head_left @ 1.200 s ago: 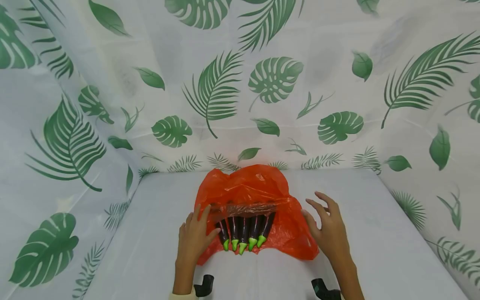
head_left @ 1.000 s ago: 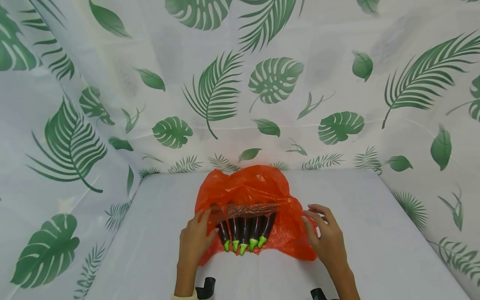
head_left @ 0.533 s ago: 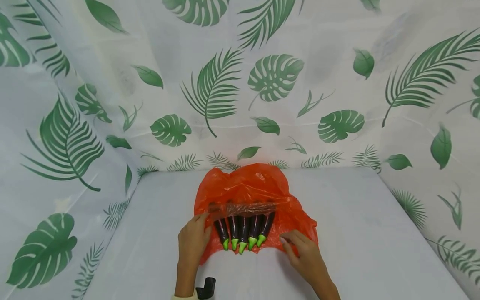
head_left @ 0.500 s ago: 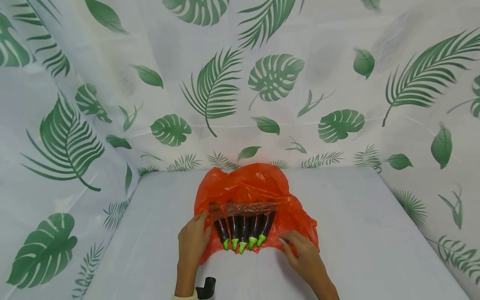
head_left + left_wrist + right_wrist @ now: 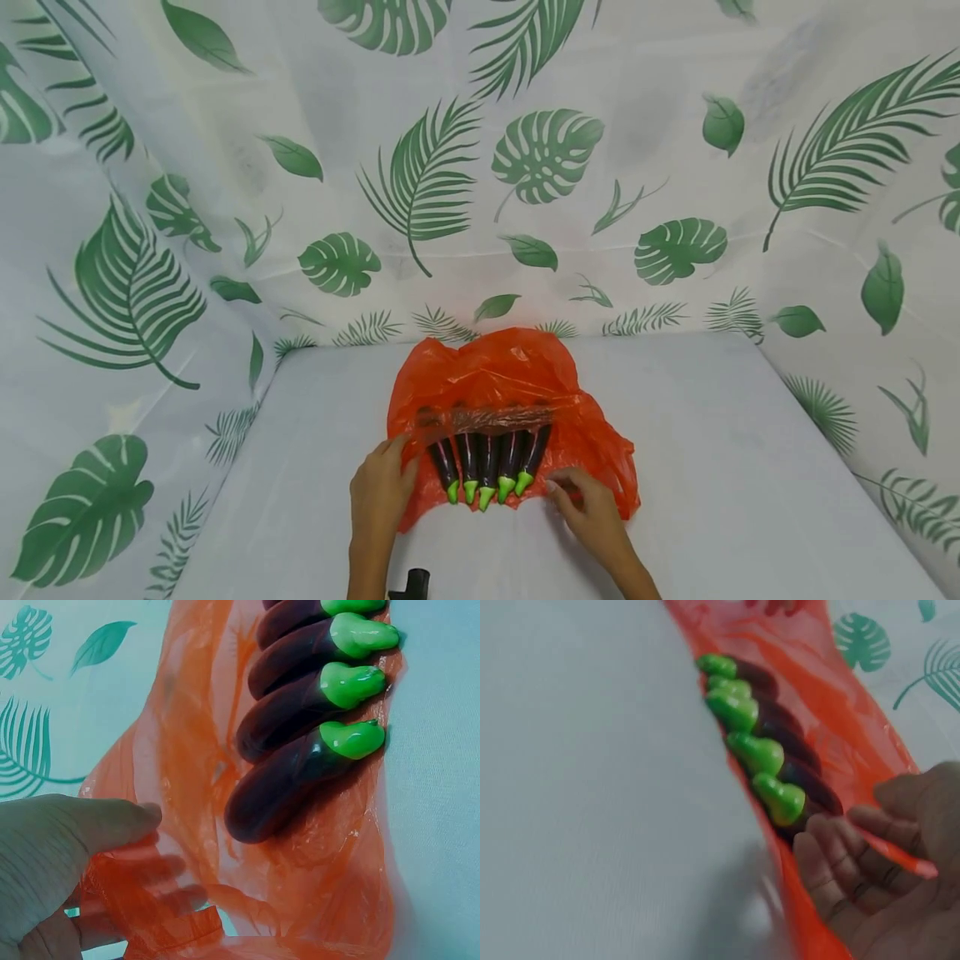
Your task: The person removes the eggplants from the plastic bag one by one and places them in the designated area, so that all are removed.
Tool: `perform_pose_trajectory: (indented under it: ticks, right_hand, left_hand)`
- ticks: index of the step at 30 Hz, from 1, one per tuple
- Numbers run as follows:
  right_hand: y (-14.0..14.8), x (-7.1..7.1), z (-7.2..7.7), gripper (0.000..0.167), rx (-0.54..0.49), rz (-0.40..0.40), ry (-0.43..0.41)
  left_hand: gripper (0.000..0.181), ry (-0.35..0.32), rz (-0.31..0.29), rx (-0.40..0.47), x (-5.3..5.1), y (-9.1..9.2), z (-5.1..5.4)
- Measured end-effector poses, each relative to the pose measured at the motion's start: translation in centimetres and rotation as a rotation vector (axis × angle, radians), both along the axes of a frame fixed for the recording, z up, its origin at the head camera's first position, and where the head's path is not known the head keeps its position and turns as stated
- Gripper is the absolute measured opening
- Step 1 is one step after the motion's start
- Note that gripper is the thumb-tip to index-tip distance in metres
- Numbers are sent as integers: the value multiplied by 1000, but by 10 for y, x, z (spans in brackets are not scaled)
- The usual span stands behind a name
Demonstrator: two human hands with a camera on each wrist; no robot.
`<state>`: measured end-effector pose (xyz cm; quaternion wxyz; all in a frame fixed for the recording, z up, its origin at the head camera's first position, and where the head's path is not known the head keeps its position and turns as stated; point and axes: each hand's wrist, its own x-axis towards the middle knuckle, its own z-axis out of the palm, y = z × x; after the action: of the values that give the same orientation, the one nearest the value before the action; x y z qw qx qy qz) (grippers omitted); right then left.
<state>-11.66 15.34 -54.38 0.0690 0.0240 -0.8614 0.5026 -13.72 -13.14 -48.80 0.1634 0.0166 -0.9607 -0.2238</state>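
Several dark purple eggplants with green stem ends [image 5: 488,462] [image 5: 349,740] [image 5: 761,754] lie side by side on an orange-red plastic bag [image 5: 487,367] [image 5: 187,750] [image 5: 855,712], their upper ends beneath a fold of film. At the bag's left side is my left hand [image 5: 378,492] [image 5: 67,862]; its thumb is above the film, and its loosely extended fingers show through the plastic. My right hand [image 5: 596,512] [image 5: 885,870], fingers slightly bent and apart, is at the bag's front right, beside the nearest stem. A strip of plastic crosses its fingers in the right wrist view.
The bag rests on a white-covered table [image 5: 720,450]. Behind it and at both sides hangs a pale cloth [image 5: 450,75] printed with green leaves. Near my left wrist, a black object [image 5: 417,585] shows at the bottom edge.
My right hand has come from the bag's right side leftward and toward the front edge, near the stems. My left hand has shifted slightly at the left side. The eggplants look unmoved.
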Motion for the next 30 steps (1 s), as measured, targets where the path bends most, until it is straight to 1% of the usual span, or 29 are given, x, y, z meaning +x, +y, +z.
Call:
perform_pose_trajectory:
  ticks: [2,5,7,9,11,13,18,22,26,30]
  right_hand:
    - [-1,-1,2,15,-103,-35,-147]
    - [-2,-3,5,26,-267,-90,-311]
    - [-2,-6,7,29,-352,-120,-375]
    - [-2,-9,10,31,-399,-140,-411]
    - [-1,-12,11,33,-434,-149,-434]
    - [-1,-14,13,35,-447,-151,-441]
    - [-2,-22,15,36,-508,-129,-445]
    - [-2,-29,18,38,-572,-106,-452]
    - [-2,-33,20,45,-571,-71,-459]
    - [-2,-37,21,51,-499,-48,-459]
  left_hand:
    - [29,-1,7,10,1,1,0]
    - [27,2,21,18,1,2,-1]
    - [25,11,27,23,1,2,-2]
    - [23,22,32,25,0,2,-3]
    - [20,30,34,25,-1,3,-3]
    - [18,24,38,30,-1,4,-3]
    - [13,8,51,37,-3,5,-2]
    - [11,17,52,25,-4,5,-1]
    - [11,35,45,14,-3,4,0]
    - [10,38,43,23,-3,5,-2]
